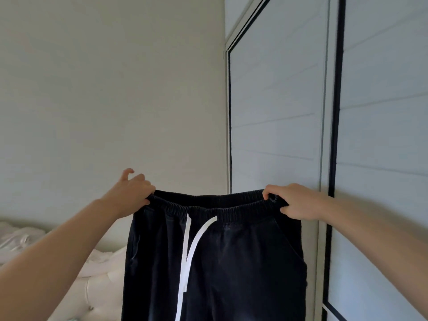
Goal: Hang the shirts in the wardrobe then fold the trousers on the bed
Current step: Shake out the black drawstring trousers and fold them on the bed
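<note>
While the dark trousers (215, 262) are held up at lower centre of the frame, the waistband is stretched level between both hands, presumably so the legs hang straight for folding. Its left end is pinched by the left hand (133, 193), its right end gripped in the curled right hand (294, 202). A white drawstring (187, 246) hangs down the front. Wardrobe panels (278, 112) stand near at right. What appears to be bedding (69, 274) lies at lower left, where room is left.
</note>
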`<state>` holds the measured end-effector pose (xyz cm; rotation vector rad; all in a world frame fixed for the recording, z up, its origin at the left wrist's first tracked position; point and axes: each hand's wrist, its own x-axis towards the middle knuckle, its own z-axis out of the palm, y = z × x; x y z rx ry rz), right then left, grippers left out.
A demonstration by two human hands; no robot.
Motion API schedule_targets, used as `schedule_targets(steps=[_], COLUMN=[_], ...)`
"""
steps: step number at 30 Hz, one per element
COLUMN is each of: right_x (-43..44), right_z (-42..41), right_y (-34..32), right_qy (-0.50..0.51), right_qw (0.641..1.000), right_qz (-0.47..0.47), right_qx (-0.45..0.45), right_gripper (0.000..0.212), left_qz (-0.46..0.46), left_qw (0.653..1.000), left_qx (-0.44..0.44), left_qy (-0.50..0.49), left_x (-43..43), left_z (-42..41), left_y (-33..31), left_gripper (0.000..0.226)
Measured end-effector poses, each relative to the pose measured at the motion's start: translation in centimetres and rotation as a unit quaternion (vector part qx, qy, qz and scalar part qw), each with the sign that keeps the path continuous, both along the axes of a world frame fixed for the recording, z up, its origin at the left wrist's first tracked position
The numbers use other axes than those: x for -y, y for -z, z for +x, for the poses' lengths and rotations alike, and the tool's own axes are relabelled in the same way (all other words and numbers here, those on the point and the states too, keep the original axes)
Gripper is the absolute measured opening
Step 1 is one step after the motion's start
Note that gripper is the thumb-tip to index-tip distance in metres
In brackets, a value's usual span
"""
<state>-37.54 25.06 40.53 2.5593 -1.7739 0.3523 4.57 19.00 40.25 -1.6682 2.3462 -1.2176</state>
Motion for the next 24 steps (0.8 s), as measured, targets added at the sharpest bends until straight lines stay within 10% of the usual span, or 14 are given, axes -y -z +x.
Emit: schedule_targets(steps=[7,14,24], right_x=[0.4,0.9,0.8], right_z=[-0.5,-0.6,-0.9], right_y=[-0.6,-2.4,-4.8], right_qy=[0.05,0.009,0.0], right_qw=[0.996,0.993,0.986], right_qz=[-0.068,-0.097,-0.079], right_qx=[-0.031,-0.061,0.144], right_gripper=[0.025,0.015,0.017], left_qz=[0.053,0.167,0.113], left_qw=[0.975,0.98,0.928], left_qx=[-0.172,-0.06,-0.353], left_qy=[0.13,0.087,0.042], left_x=[-1.4,-4.9,-7.6], left_z=[1.9,1.4,4.7], left_y=[-3.1,-3.0,-5.4], left_gripper=[0.006,0.007,0.033])
